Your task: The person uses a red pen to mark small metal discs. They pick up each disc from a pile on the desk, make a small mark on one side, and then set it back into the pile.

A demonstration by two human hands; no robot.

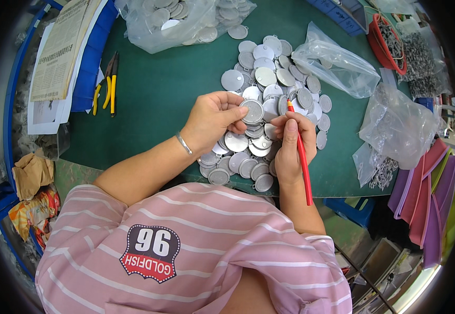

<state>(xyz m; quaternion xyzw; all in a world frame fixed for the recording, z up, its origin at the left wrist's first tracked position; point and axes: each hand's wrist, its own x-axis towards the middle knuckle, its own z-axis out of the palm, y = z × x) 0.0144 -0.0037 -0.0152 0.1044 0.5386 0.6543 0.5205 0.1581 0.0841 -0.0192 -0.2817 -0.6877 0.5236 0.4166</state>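
Between thumb and fingers, my left hand pinches a round grey metal disc with a textured face, held up over the pile. My right hand is closed around a red pencil. Its tip points away from me, close to the right of the held disc but apart from it. Under and beyond both hands spreads a heap of similar flat metal discs, several with a small loop at the rim. Part of the heap is hidden by my hands.
Yellow-handled pliers lie left on the green table, beside a blue bin topped with newspaper. A plastic bag of discs sits at the back. Rightward are clear bags, a red basket of chains and loose chains.
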